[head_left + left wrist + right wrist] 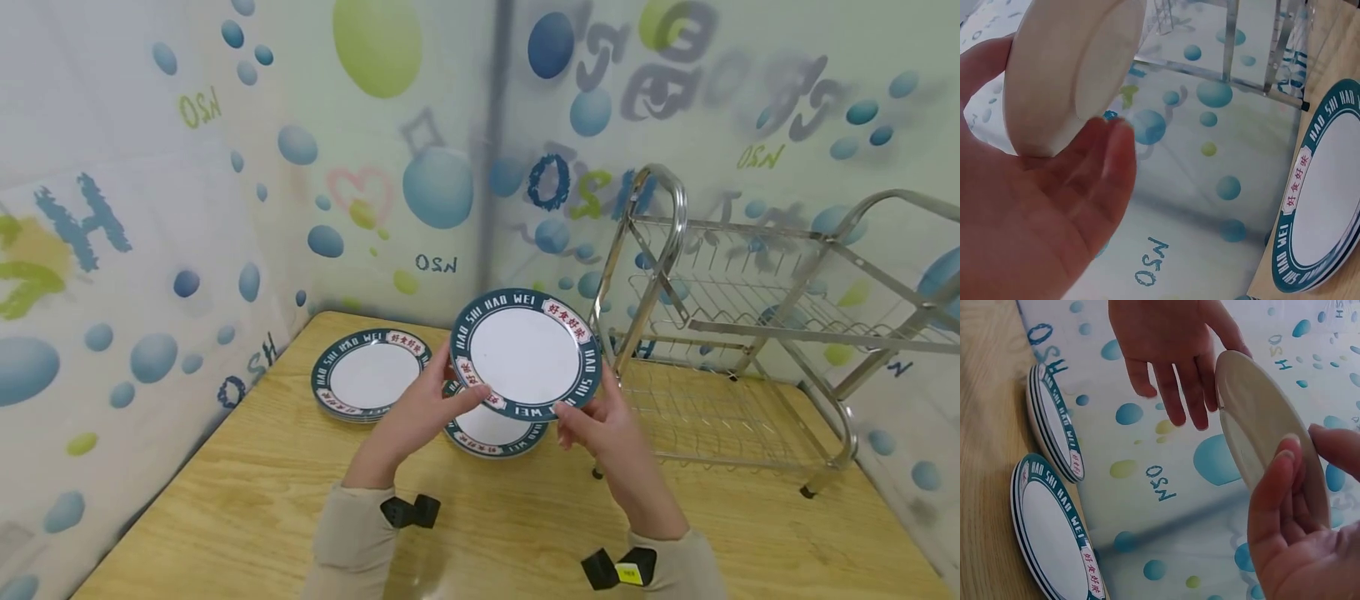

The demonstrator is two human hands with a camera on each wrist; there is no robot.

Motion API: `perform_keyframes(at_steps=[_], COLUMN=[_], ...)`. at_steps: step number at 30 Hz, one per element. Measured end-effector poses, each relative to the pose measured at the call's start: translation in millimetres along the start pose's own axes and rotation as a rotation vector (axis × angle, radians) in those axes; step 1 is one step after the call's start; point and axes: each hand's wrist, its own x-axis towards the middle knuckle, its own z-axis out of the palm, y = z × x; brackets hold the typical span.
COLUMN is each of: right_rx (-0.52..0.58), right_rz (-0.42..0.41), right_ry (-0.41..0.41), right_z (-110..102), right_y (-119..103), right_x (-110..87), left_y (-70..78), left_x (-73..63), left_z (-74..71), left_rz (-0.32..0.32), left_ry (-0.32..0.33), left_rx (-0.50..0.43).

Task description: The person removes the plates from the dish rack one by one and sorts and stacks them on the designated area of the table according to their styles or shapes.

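Both hands hold up a round white plate (pixel 525 354) with a green lettered rim, tilted toward the head camera. My left hand (pixel 420 417) grips its left edge, thumb over the rim and fingers behind. On the lower right edge, my right hand (pixel 611 429) pinches the rim between thumb and curled fingers. The plate's plain cream underside (pixel 1260 419) faces the right wrist camera, where the left fingers look nearly straight. Below the held plate, partly hidden by it, is a stack of matching plates (pixel 491 433). Another stack of plates (pixel 371 375) lies left of it.
A two-tier metal dish rack (pixel 735 333) stands on the right of the wooden table (pixel 510 525). A wall covering (pixel 375 233) printed with bubbles and letters rises behind the table and along its left side.
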Motion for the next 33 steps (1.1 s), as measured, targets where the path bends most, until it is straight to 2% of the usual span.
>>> perform_keyframes(at_steps=[4,8,11,15,17,21,26,33], right_rx=[0.008,-0.006,-0.035,-0.044,-0.038,-0.025,-0.005,-0.014], right_rz=[-0.018,-0.039,-0.025,-0.008,-0.003,0.01,0.014,0.04], right_ry=[-0.002,-0.009,-0.009,-0.038,-0.058,-0.075,-0.084,-0.079], right_z=[6,11,12,11,12,12,12,12], right_y=[-1,-6,0,13,16,18,22,34], right_x=[2.7,1.9,4.1,9.2,10.0,10.7,12.7,17.4], left_y=[-3.8,-27.8,-45.6,-49.9,-52.1,-54.8,-57.8,-70.0], left_x=[1.4,12.8,20.3,20.0,19.7,19.9,21.1,24.6], left_z=[-1.1,-0.4,0.0,-1.5,-2.6,-5.0,-6.6,-5.1], left_rz=[0.01,0.062,0.042,-0.05,-0.07,-0.052,-0.033,-0.055], left_ry=[-0.007,0.006,0.016,0.003,-0.001,-0.008,-0.008,-0.009], left_rx=[-0.007,-0.014,-0.013,-0.012,-0.011,0.006,0.088,0.159])
